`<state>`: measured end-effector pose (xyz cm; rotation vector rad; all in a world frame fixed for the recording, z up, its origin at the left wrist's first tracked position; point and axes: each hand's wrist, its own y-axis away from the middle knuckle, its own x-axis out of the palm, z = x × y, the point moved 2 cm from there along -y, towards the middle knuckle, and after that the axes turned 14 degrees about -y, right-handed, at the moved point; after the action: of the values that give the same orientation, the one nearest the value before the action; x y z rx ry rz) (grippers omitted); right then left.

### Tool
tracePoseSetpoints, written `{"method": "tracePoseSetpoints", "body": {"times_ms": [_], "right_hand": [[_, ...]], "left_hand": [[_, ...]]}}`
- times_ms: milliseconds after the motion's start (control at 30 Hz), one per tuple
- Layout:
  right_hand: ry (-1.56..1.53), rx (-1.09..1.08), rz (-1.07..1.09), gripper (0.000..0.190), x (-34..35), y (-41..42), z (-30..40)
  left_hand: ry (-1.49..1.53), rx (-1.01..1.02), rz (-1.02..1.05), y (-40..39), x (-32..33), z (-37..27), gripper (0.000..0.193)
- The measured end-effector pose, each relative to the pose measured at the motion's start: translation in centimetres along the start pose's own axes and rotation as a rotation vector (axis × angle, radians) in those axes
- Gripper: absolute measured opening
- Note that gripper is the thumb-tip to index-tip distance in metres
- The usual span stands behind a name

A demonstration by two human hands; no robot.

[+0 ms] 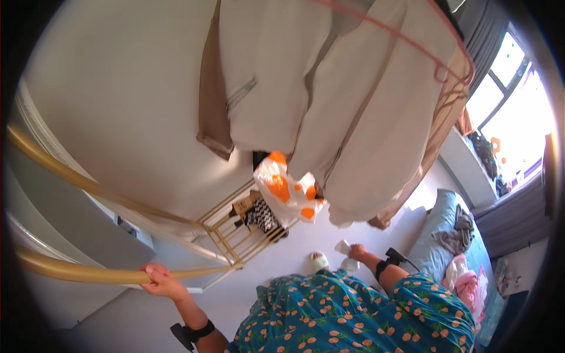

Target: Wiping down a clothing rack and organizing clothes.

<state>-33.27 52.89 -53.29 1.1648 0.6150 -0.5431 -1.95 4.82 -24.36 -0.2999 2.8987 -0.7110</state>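
My left hand (160,281) is wrapped around a gold-coloured metal tube (88,270), a post of a clothes rack. Low on the right, my right hand (359,252) is closed on a white cloth or tissue (342,246); which of the two I cannot tell. Pale garments (375,119) hang from above in front of me, with brown ones (215,106) at their sides. A pink hanger (410,42) crosses over them. Below the garments is a white plastic bag with orange spots (287,192).
The rack's slatted bottom shelf (229,249) carries a cardboard box (242,205) and a black-and-white zigzag-patterned item (263,215). A slipper (318,261) is on the floor below. On the right, a bed (430,238) holds grey clothing (457,236) and pink cloth (470,284) near a bright window (512,106).
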Motion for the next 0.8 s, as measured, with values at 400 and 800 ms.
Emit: {"method": "tracePoseSetpoints", "body": {"times_ms": [400,800], "right_hand": [[-0.034,0.098,-0.030,0.044,-5.8,-4.2,-5.6],[-0.123,0.106,-0.030,0.052,-6.2,-7.6,-11.1]], "left_hand": [[-0.673,0.230,-0.619,2.9,-3.2,-4.7,0.031],[0.044,1.017,0.244,4.9,13.9,-33.1,0.015]]}}
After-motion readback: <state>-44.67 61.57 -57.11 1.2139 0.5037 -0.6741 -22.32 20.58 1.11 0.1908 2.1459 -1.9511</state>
